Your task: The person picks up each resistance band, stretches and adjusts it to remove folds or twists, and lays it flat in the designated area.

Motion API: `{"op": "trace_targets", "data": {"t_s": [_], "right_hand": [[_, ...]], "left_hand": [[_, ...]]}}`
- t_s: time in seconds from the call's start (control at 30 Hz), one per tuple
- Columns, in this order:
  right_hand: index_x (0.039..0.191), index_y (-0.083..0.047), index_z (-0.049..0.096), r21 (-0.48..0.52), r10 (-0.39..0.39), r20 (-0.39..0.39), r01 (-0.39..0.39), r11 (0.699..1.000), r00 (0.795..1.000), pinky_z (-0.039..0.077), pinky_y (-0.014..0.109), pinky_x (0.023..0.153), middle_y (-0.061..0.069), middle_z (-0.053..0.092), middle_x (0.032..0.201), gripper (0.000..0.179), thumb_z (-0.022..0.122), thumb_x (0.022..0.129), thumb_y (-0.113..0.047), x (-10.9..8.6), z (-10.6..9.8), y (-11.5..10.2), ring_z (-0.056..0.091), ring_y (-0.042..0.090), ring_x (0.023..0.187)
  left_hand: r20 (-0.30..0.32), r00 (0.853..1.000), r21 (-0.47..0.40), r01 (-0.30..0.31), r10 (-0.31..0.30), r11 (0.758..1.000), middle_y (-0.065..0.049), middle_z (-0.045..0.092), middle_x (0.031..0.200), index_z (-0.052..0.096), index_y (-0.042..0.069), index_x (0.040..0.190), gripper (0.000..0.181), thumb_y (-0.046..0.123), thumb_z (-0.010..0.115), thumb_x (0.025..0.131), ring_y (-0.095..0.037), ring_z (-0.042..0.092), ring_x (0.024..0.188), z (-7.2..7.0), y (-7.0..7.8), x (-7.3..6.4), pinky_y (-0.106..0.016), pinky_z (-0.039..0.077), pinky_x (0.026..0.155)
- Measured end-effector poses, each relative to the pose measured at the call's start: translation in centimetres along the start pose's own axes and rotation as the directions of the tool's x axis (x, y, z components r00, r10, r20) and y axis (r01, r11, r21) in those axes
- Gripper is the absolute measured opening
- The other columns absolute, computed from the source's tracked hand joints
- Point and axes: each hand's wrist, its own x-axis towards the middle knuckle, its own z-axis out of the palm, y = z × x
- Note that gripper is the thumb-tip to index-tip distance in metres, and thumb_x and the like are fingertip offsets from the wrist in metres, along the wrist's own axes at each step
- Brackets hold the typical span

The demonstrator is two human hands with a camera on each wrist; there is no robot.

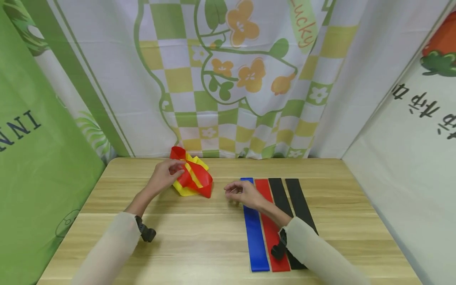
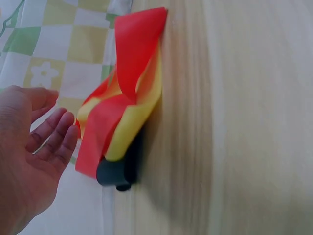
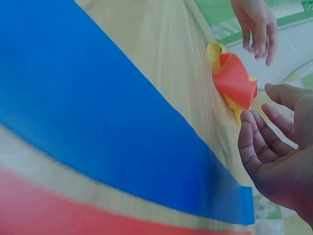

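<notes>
A loose heap of crumpled flat bands lies at the back left of the table, a red band tangled with a yellow band. In the left wrist view a dark band shows at the heap's lower end. My left hand hovers at the heap with loosely bent fingers, and the left wrist view shows nothing between them. My right hand hangs relaxed and bare over the far end of a flat blue band, its fingertips pointing toward the heap.
Beside the blue band lie a red band and two black bands, laid out side by side, partly under my right forearm. A patterned curtain hangs at the table's back edge. A green cloth hangs on the left.
</notes>
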Motion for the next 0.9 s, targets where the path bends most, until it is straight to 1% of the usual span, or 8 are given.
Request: {"op": "trace_targets", "data": {"t_s": [0.1,0.17,0.27,0.37,0.47,0.6,0.8,0.9], "right_hand": [[0.123,0.004,0.073,0.031,0.041,-0.033,-0.04,0.999,0.999,0.059,0.029,0.069,0.011,0.077,0.108,0.029,0.075,0.099,-0.013,1.0,0.3,0.4,0.071,0.019,0.092],[0.124,0.003,0.073,0.042,0.052,-0.048,-0.05,0.998,0.997,0.059,0.03,0.071,0.01,0.077,0.109,0.029,0.075,0.1,-0.013,1.6,0.5,0.6,0.071,0.017,0.092],[0.124,0.003,0.073,0.063,0.061,-0.067,-0.057,0.996,0.996,0.059,0.029,0.074,0.011,0.077,0.112,0.029,0.075,0.1,-0.013,2.5,0.9,0.7,0.071,0.017,0.094],[0.124,0.003,0.072,0.084,0.079,-0.091,-0.071,0.994,0.993,0.06,0.028,0.077,0.013,0.076,0.114,0.029,0.075,0.1,-0.013,3.2,1.4,0.7,0.071,0.019,0.098],[0.124,0.003,0.072,0.104,0.096,-0.118,-0.084,0.991,0.988,0.061,0.028,0.079,0.014,0.075,0.115,0.03,0.075,0.1,-0.013,4.0,2.0,0.8,0.071,0.021,0.1],[0.125,0.005,0.071,0.152,0.114,-0.154,-0.09,0.984,0.981,0.061,0.029,0.08,0.016,0.075,0.116,0.031,0.076,0.099,-0.012,4.9,2.8,0.9,0.07,0.021,0.098],[0.128,0.01,0.068,0.27,0.141,-0.187,-0.088,0.959,0.972,0.063,0.032,0.082,0.02,0.074,0.118,0.036,0.076,0.098,-0.009,6.4,3.9,0.7,0.073,0.02,0.094],[0.127,0.009,0.069,0.299,0.151,-0.197,-0.087,0.95,0.969,0.065,0.034,0.081,0.022,0.075,0.117,0.034,0.077,0.098,-0.007,7.0,4.4,0.5,0.074,0.02,0.092]], "left_hand": [[0.061,0.998,0.011,0.004,-0.004,1.0,-0.008,0.073,0.094,0.074,-0.003,0.123,0.031,0.005,0.079,0.094,-0.022,0.066,0.083,-0.3,-0.3,-0.8,-0.029,0.056,0.073],[0.11,0.994,0.016,0.01,-0.012,1.0,-0.007,0.072,0.092,0.074,-0.003,0.123,0.033,0.006,0.081,0.092,-0.02,0.065,0.081,-0.3,-0.4,-1.2,-0.027,0.055,0.071],[0.178,0.984,0.027,0.019,-0.024,0.999,-0.008,0.072,0.094,0.073,-0.005,0.123,0.037,0.006,0.084,0.09,-0.019,0.066,0.082,-0.2,-0.5,-1.7,-0.028,0.058,0.072],[0.216,0.975,0.042,0.038,-0.047,0.998,-0.01,0.073,0.097,0.072,-0.006,0.123,0.041,0.008,0.087,0.088,-0.019,0.068,0.084,0.2,-0.5,-2.0,-0.03,0.06,0.075],[0.228,0.971,0.054,0.066,-0.077,0.996,-0.01,0.073,0.097,0.072,-0.006,0.122,0.043,0.01,0.089,0.086,-0.02,0.068,0.085,0.6,-0.5,-2.2,-0.033,0.061,0.077],[0.225,0.969,0.084,0.083,-0.1,0.993,-0.01,0.072,0.096,0.073,-0.005,0.121,0.045,0.011,0.091,0.084,-0.023,0.067,0.087,1.0,-0.5,-2.3,-0.038,0.061,0.079],[0.213,0.972,0.141,0.07,-0.1,0.988,-0.013,0.072,0.095,0.074,-0.005,0.119,0.046,0.012,0.093,0.081,-0.024,0.065,0.086,1.3,-0.4,-2.2,-0.039,0.059,0.078],[0.211,0.973,0.152,0.063,-0.095,0.986,-0.011,0.071,0.094,0.075,-0.003,0.116,0.043,0.012,0.094,0.081,-0.023,0.064,0.085,1.5,-0.4,-2.1,-0.037,0.057,0.078]]}}
